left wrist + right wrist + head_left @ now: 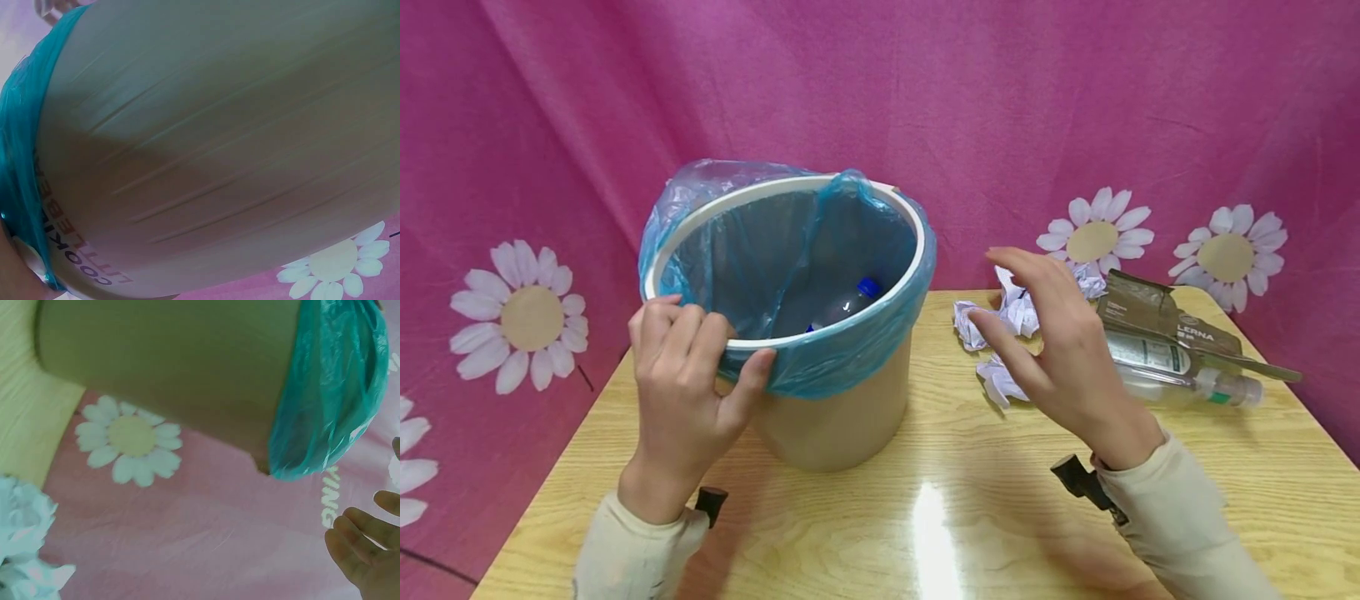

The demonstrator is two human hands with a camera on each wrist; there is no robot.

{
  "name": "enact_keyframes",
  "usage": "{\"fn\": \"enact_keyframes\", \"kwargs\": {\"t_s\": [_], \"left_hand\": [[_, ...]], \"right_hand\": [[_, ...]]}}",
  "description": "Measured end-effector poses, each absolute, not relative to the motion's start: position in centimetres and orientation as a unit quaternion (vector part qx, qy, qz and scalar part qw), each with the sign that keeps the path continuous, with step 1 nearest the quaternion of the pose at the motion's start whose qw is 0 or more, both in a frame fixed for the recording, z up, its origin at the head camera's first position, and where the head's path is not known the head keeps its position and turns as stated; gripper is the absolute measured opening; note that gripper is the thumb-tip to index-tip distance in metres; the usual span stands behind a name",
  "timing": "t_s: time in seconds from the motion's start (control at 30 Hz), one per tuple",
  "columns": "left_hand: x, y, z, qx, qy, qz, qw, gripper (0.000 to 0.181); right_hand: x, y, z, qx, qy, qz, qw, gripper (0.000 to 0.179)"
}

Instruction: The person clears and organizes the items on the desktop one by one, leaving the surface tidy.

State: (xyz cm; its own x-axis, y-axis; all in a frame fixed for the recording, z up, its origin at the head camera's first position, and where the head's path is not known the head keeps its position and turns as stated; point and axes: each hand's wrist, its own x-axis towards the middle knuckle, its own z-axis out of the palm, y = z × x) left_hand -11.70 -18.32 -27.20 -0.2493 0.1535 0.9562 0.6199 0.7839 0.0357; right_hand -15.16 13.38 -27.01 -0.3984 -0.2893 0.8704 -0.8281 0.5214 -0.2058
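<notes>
A beige trash bin stands on the table, lined with a blue plastic bag folded over its white rim. My left hand grips the near left of that rim, thumb outside over the bag and fingers curled over the top. Inside the bin lies a clear bottle with a blue cap. Fingers spread and holding nothing, my right hand is raised to the right of the bin, over crumpled white paper balls. In the right wrist view, those paper balls appear at the lower left.
To the right of my right hand, a clear plastic bottle lies on its side, partly beneath a flattened dark package marked LERNA. A pink cloth with daisies hangs behind the wooden table.
</notes>
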Motion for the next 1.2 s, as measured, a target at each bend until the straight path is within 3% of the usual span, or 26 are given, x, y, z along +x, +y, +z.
{"fn": "enact_keyframes", "kwargs": {"t_s": [0.7, 0.87, 1.2], "left_hand": [[-11.9, -18.1, -27.2, -0.253, -0.754, -0.216, 0.567, 0.06], [-11.9, -18.1, -27.1, -0.252, -0.753, -0.215, 0.568, 0.061], [-12.0, -18.1, -27.2, -0.253, -0.753, -0.211, 0.569, 0.061]], "right_hand": [[-15.5, 17.8, -30.7, 0.331, -0.817, 0.295, 0.369, 0.06], [-16.1, 18.6, -31.8, 0.329, -0.836, 0.281, 0.337, 0.049], [-17.7, 19.2, -34.4, 0.279, -0.895, 0.252, 0.24, 0.049]]}}
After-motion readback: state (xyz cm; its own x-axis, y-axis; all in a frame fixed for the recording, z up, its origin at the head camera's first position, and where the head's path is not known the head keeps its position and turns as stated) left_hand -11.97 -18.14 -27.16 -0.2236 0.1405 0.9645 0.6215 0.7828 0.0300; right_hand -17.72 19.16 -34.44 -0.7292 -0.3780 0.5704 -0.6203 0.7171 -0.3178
